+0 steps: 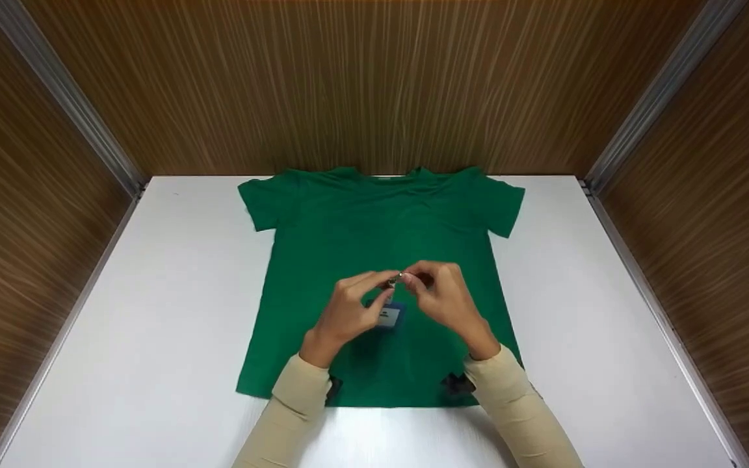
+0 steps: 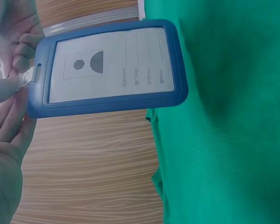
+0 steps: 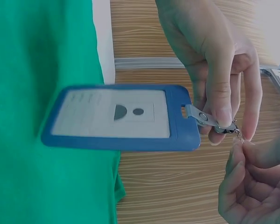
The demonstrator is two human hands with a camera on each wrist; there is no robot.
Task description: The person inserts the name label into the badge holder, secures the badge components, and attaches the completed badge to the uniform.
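Above the green T-shirt, both hands meet at the top of a blue badge holder. In the right wrist view, my left hand pinches a metal clip between thumb and fingers. A short clear strap joins that clip to the slot of the badge holder, which hangs with a printed card inside. My right hand pinches a tiny, thin metal piece at the clip's end; its exact shape is mostly covered by the fingertips.
The T-shirt lies spread, neck toward the back, on a white table. Brown wood-grain panels stand at the back and both sides, with metal strips at the corners. Dark wrist mounts show under the sleeves.
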